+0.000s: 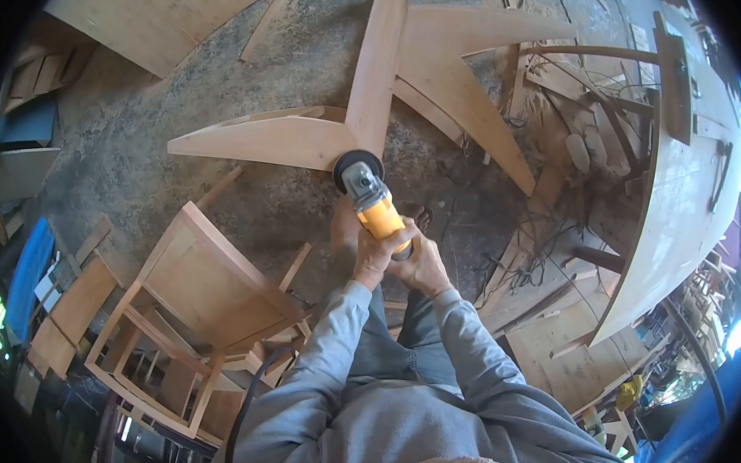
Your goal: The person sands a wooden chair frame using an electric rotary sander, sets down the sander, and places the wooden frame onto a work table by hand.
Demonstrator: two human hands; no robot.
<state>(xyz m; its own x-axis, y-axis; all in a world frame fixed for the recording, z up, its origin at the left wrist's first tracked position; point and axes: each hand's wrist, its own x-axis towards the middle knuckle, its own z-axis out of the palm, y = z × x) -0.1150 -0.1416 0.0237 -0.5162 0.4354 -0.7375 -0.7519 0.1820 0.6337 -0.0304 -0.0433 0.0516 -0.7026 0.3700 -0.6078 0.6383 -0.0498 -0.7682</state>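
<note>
Two grips, left hand [374,255] and right hand [423,264], were clamped around the yellow grinder [380,219], probably for steadiness; it pointed toward twelve o'clock, its dark disc [357,156] at the wooden frame's [268,145] joint, contact unclear.

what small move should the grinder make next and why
Perhaps ease the disc lightly along the wooden frame: the left hand and right hand grip the grinder, and its disc overlaps the frame's corner in view, though contact isn't clear.
</note>
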